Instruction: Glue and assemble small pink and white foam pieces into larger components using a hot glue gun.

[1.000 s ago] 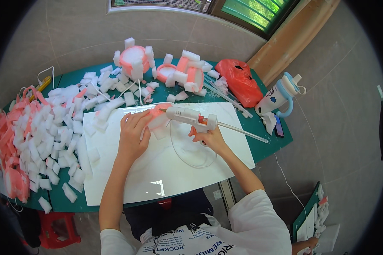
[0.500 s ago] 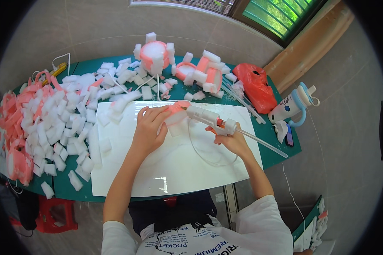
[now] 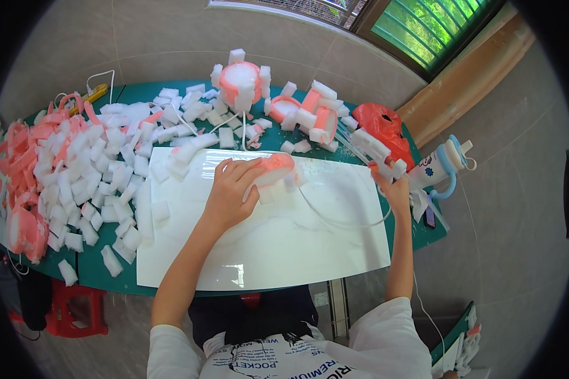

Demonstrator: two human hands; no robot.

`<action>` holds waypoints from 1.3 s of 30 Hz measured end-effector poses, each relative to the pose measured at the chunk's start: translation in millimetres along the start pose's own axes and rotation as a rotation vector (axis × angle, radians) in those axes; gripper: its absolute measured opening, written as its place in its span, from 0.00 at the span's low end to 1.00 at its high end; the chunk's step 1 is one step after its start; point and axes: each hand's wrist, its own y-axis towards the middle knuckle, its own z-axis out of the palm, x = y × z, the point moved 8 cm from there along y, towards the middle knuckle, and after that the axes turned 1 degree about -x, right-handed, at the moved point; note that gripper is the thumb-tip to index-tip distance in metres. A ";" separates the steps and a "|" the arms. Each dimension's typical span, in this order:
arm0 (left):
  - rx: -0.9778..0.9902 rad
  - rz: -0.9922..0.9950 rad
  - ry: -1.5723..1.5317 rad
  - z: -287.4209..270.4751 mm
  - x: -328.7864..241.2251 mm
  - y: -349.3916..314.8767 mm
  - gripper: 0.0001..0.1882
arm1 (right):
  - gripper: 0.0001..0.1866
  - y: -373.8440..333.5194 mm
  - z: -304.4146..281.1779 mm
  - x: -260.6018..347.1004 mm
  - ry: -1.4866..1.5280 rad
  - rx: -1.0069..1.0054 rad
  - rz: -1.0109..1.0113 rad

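Observation:
My left hand (image 3: 235, 186) is closed around the left side of a pink-and-white foam piece (image 3: 277, 165), which rests on the glossy white board (image 3: 310, 252). White foam shows along its lower edge. My right hand (image 3: 393, 186) grips a white hot glue gun (image 3: 372, 146) by its handle, over the board's right edge beside the red plastic bag (image 3: 382, 129). The gun's cord (image 3: 335, 221) curves across the board. Part of the foam piece is hidden under my left fingers.
A heap of white foam blocks (image 3: 101, 183) and pink foam strips (image 3: 22, 155) covers the table's left. Foam assemblies (image 3: 240, 82) stand at the back. Clear glue sticks (image 3: 354, 144) lie near the bag. A white-and-blue bottle (image 3: 439, 161) and a phone (image 3: 429, 216) are at the right.
My right hand has carried the glue gun away from the foam piece, to the right toward the red bag. My left hand stays on the piece.

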 end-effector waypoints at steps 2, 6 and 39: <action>0.002 -0.002 -0.016 -0.4 -0.6 1.0 0.18 | 0.11 17.1 -13.2 -46.4 0.037 0.003 0.077; 0.009 -0.027 -0.018 -0.6 2.7 -1.3 0.19 | 0.12 29.0 -8.6 -121.2 -0.005 0.050 0.197; -0.062 0.020 0.002 1.2 3.5 -6.4 0.20 | 0.05 -68.2 132.3 151.9 -0.192 0.513 -0.410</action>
